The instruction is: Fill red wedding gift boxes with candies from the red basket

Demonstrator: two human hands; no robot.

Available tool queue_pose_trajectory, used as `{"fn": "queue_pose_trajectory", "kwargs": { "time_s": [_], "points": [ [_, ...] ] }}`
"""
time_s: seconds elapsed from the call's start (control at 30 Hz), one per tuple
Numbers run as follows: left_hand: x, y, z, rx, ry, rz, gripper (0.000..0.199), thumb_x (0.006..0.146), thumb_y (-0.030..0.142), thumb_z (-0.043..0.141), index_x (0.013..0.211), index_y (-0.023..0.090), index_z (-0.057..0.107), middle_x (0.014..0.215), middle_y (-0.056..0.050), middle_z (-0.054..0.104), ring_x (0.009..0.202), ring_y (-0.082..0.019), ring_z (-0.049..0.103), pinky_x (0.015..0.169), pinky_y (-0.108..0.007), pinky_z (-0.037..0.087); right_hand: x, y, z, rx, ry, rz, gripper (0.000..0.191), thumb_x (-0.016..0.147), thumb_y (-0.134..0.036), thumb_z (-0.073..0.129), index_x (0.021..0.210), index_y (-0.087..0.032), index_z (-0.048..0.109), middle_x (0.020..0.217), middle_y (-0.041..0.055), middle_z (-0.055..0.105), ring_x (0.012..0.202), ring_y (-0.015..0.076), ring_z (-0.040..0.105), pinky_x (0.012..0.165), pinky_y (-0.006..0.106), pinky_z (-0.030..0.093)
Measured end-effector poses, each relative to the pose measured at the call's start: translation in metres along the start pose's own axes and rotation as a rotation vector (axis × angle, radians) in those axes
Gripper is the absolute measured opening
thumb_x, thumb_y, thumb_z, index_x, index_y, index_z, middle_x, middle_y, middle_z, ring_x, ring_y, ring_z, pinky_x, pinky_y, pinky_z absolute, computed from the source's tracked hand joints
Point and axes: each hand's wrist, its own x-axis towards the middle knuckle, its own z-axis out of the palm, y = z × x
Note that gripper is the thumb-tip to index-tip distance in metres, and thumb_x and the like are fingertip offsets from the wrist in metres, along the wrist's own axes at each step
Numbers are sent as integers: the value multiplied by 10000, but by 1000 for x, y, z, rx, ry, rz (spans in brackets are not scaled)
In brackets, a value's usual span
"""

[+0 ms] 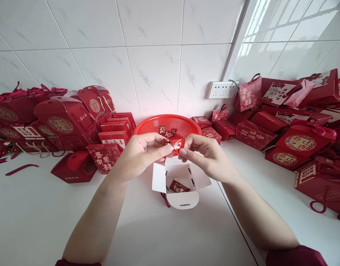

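Note:
Between my two hands is a small red wrapped candy [176, 145], held up above an open gift box. My left hand [145, 151] pinches its left end between thumb and fingers. On the other end, the thumb and fingertips of my right hand [203, 155] are closed. Below them the gift box [182, 200] stands with its white flaps folded outward. A dark red printed card [179, 186] lies inside it. Just behind my hands sits a red plastic basket [148, 123], with a few small wrapped candies [166, 131] showing in it.
Red gift boxes [60, 120] are stacked along the wall at left, and more red boxes [300, 142] pile up at right. A loose ribbon [21, 169] lies on the white table [148, 236]. A power strip [222, 90] is fixed to the tiled wall.

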Motion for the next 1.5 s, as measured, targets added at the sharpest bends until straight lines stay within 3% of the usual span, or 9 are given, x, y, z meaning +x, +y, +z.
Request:
{"fn": "queue_pose_trajectory", "kwargs": {
  "time_s": [0.17, 0.37, 0.7, 0.77, 0.9, 1.2, 1.5],
  "points": [
    [-2, 1, -2, -21, -55, -20, 219, 863, 369, 736, 927, 161, 712, 850, -41, 743, 847, -173, 742, 738, -224, 615, -3, -2, -1, -2, -71, 9, 175, 954, -301, 627, 838, -186, 567, 809, 14, 625, 751, 153, 605, 703, 315, 486],
    [-3, 2, 0, -19, -65, -15, 217, 857, 367, 739, 920, 162, 705, 872, -30, 723, 854, -184, 736, 798, -296, 633, -4, -4, -2, -65, -114, -11, 124, 965, -268, 584, 875, -183, 580, 803, 19, 643, 756, 163, 593, 709, 330, 476],
    [-5, 4, 0, -27, -55, 2, 242, 906, 374, 684, 872, 182, 539, 826, -12, 739, 809, -172, 751, 686, -229, 605, -4, -3, 0, -113, -99, -40, 124, 981, -278, 559, 888, -195, 567, 821, 17, 636, 764, 162, 600, 715, 329, 491],
    [-4, 4, -1, -22, -74, 6, 236, 934, 385, 642, 863, 176, 558, 820, -17, 739, 812, -159, 744, 676, -209, 591, -4, -2, 2, -134, -22, -104, 97, 975, -292, 582, 1012, -204, 566, 948, 37, 648, 833, 170, 613, 752, 334, 506],
    [-5, 4, -2, -12, -88, 10, 231, 941, 388, 629, 860, 175, 587, 834, -6, 705, 818, -141, 718, 687, -208, 584, -2, -2, 5, -311, 85, -364, 350, 894, -241, 694, 1214, -229, 552, 1200, 81, 621, 1064, 222, 599, 909, 383, 503],
    [-7, 5, -2, 40, -135, -2, 222, 924, 392, 646, 871, 182, 598, 846, -9, 679, 803, -126, 683, 692, -208, 589, -1, -5, 4, -361, 49, -489, 238, 844, -165, 733, 1061, -209, 643, 985, 54, 686, 896, 201, 629, 824, 371, 525],
    [-14, 8, 4, 26, -183, 133, 195, 947, 343, 624, 862, 175, 576, 792, 0, 656, 768, -153, 745, 621, -188, 570, -2, -7, -1, -347, 71, -609, 227, 829, -199, 757, 1040, -235, 680, 914, 58, 739, 838, 234, 675, 773, 430, 550]
  ]
}}
